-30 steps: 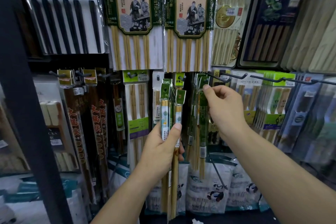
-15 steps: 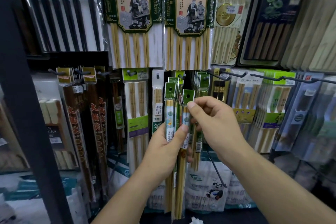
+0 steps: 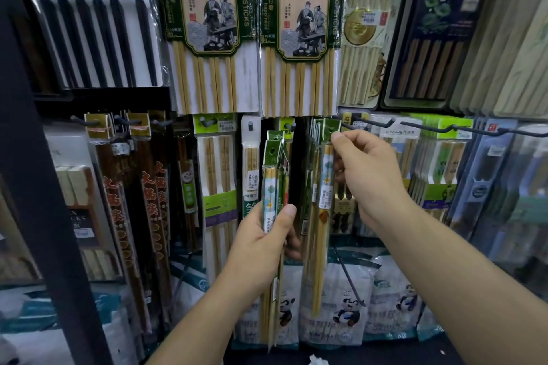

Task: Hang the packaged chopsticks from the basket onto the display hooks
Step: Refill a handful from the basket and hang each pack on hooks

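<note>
My left hand (image 3: 264, 243) grips a small bunch of packaged chopsticks (image 3: 274, 175) with green header cards, held upright in front of the display. My right hand (image 3: 367, 175) pinches the green header of one chopstick pack (image 3: 323, 187) and holds it up by a black display hook (image 3: 366, 124). Just left of that pack, several matching green packs (image 3: 312, 139) hang in a row. The basket is out of view.
Large hotpot-chopstick packs (image 3: 204, 29) hang above. Dark chopstick packs (image 3: 130, 201) hang at the left beside a black shelf post (image 3: 38, 175). More hooks (image 3: 462, 129) with green packs run to the right. Panda-printed bags (image 3: 347, 314) sit below.
My right hand took one pack from the bunch in my left hand and carried it up and right to the hook. My left hand stayed almost still.
</note>
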`<state>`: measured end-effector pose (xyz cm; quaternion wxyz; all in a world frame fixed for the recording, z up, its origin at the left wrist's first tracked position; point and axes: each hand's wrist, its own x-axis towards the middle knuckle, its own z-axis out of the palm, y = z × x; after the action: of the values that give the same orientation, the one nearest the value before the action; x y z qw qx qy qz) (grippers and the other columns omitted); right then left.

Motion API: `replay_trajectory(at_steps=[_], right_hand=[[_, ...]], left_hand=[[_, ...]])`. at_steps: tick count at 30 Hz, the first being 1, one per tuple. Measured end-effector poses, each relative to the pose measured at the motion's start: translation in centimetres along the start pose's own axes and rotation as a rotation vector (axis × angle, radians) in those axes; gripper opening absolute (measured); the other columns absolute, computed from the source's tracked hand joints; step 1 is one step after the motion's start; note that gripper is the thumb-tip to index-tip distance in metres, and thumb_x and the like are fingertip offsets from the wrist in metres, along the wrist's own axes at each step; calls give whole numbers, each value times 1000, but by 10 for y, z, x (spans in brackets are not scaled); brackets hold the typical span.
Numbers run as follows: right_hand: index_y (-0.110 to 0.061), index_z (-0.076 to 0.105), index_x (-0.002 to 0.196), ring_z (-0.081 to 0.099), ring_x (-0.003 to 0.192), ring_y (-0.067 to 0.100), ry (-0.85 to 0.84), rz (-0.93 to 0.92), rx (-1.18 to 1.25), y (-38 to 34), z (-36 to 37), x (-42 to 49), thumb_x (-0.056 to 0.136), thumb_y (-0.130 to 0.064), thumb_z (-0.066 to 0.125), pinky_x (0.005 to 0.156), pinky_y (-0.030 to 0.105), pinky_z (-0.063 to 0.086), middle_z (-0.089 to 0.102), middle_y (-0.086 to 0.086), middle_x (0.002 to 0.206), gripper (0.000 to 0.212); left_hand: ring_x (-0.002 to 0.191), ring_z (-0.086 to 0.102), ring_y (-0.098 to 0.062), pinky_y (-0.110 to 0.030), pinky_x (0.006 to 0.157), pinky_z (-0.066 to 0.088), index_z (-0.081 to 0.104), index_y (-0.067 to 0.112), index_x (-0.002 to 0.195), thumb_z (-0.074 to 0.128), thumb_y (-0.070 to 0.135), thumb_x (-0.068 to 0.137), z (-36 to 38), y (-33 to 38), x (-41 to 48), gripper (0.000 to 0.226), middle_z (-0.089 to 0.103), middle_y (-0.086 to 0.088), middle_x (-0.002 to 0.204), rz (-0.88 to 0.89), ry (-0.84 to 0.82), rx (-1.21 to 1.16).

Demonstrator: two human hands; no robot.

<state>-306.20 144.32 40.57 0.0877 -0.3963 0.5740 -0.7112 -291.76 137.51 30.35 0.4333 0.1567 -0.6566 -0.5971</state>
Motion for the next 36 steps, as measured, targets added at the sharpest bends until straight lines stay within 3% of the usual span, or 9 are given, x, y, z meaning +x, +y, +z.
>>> replay_trajectory(at_steps=[4, 7, 12, 21, 31, 36], right_hand=[[-11, 65, 77, 53, 68, 12, 23, 5, -12, 3, 1, 3, 100, -25, 62, 80, 31, 47, 55, 9, 75, 26], [-6, 65, 80, 50, 66, 12, 37, -20, -32, 6, 2, 3, 99, -26, 63, 76, 29, 46, 54, 8, 72, 27], [-21, 66, 71, 47, 60, 6, 65, -88, -57, 5, 3, 4, 97, -29, 65, 64, 24, 44, 51, -8, 61, 27], [-15, 65, 72, 46, 59, 9, 81, -65, -45, 7, 3, 5, 98, -27, 65, 69, 25, 44, 50, 0, 64, 28], [-15, 65, 72, 45, 56, 7, 83, -68, -55, 10, 4, 9, 98, -26, 65, 66, 25, 45, 48, -6, 58, 28], [-20, 66, 75, 46, 53, 3, 97, -75, -120, 18, 4, 5, 97, -34, 66, 57, 22, 43, 50, -12, 55, 27]], left_hand=[[68, 63, -19, -27, 61, 53, 61, 17, 96, 64, 55, 90, -1, -2, 2, 38, 61, -1, 73, -10, -12, -5], [68, 62, -19, -29, 61, 53, 62, 17, 96, 65, 60, 84, 0, -3, 2, 44, 61, 0, 74, -3, -13, -23], [66, 62, -16, -26, 60, 53, 63, 19, 96, 64, 53, 92, -1, -3, 2, 34, 62, 3, 73, 0, -13, -15], [66, 63, -16, -26, 58, 54, 63, 11, 102, 65, 51, 91, 0, -1, 1, 41, 63, 3, 73, 4, -7, -30], [65, 63, -16, -26, 58, 54, 63, 12, 101, 63, 48, 91, 1, -2, 2, 38, 63, 3, 73, 0, -3, -19], [65, 62, -19, -29, 57, 56, 62, 11, 102, 64, 46, 96, 1, 0, 0, 35, 61, -3, 71, 1, -13, -25]])
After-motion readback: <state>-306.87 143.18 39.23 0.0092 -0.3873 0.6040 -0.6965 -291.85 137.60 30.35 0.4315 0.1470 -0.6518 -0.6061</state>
